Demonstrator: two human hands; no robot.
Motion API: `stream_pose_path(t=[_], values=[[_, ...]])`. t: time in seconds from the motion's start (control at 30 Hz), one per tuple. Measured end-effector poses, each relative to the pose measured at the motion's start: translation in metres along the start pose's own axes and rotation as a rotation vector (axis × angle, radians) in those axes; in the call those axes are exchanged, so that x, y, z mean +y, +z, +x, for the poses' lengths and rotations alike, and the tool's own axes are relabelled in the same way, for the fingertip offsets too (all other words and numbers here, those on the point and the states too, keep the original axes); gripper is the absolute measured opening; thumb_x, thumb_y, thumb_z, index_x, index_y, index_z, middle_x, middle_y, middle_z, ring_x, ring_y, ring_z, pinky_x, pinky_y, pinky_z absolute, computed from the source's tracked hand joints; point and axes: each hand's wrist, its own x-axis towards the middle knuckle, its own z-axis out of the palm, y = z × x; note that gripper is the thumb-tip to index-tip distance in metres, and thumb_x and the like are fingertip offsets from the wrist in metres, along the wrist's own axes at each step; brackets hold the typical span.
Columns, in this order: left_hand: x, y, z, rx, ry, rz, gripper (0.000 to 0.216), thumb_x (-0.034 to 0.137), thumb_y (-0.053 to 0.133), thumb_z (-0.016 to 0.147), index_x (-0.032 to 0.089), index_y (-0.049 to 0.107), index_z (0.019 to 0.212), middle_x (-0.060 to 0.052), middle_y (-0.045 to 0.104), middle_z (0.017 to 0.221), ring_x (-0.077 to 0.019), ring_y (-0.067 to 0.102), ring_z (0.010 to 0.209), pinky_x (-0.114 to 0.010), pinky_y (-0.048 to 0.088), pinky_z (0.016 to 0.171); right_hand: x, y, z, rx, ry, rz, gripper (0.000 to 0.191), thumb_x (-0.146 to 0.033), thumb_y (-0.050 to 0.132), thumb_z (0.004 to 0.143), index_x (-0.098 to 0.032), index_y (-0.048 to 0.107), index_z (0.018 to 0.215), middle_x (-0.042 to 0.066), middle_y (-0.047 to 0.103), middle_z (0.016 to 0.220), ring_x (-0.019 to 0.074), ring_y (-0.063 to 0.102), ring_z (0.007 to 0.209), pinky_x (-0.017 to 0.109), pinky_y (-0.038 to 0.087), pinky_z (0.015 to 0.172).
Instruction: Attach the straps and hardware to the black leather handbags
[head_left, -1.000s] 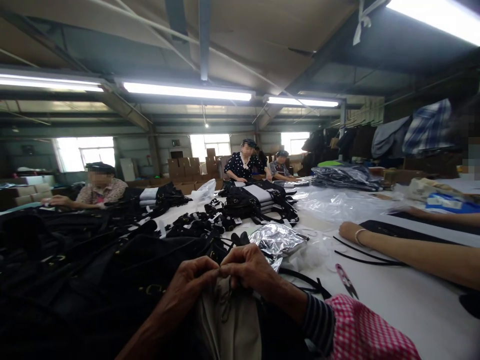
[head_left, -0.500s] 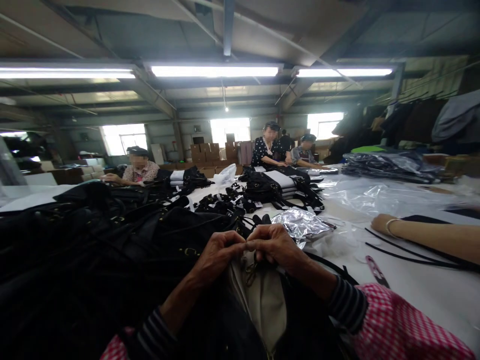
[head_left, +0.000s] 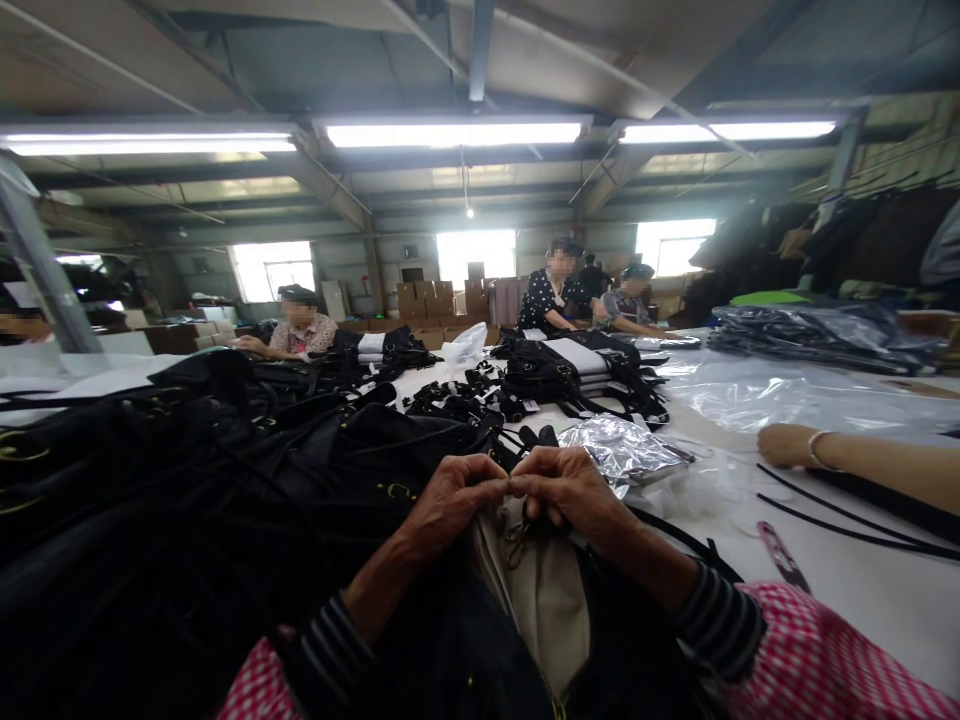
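Note:
A black bag with a beige lining [head_left: 553, 605] lies unzipped right in front of me. Above its opening, my left hand [head_left: 452, 503] and my right hand [head_left: 576, 497] meet with thumbs and forefingers pinched together at the tips. Whatever sits in the pinch is too small to make out. A gold-coloured metal clasp [head_left: 514, 548] hangs just under my right fingers, against the lining. My right hand's lower fingers are curled near the bag's dark edge.
Black bags [head_left: 187, 500] are heaped on the left. Ahead lie stacked bags [head_left: 555, 365] and crumpled silvery wrap [head_left: 619, 448]. To the right are pink-handled snips [head_left: 780, 555], black cords [head_left: 825, 520], clear plastic [head_left: 757, 390] and a co-worker's forearm [head_left: 862, 450]. Other people work across the table.
The camera has turned slightly left, so the scene appears shifted to the right. Both my hands keep the same pinch over the bag. The co-worker's hand on the right has barely moved.

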Motion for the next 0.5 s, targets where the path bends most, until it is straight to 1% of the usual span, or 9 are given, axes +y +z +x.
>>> stream_pose_path(t=[0.23,0.5], values=[[0.0029,0.0006,-0.0014,0.010,-0.001,0.020,0.029,0.040,0.073,0.078,0.011,0.073,0.078,-0.001,0.061,0.072,-0.0127,0.048,0.068,-0.024,0.036,0.064,-0.0027,0.0008,0.0001,-0.006,0.014,0.014,0.028,-0.039,0.079,0.073,-0.012,0.073,0.076,0.000,0.063,0.051,0.0050,0.041,0.036,0.018,0.026,0.036],[-0.0019,0.0035,0.0007,0.030,-0.013,-0.011,0.029,0.041,0.072,0.079,0.012,0.071,0.079,0.000,0.058,0.070,-0.0117,0.046,0.065,-0.023,0.035,0.061,-0.0014,0.0030,-0.0025,0.020,-0.016,0.013,0.030,-0.042,0.074,0.078,-0.012,0.073,0.077,0.000,0.066,0.054,0.0044,0.041,0.035,0.018,0.026,0.036]])
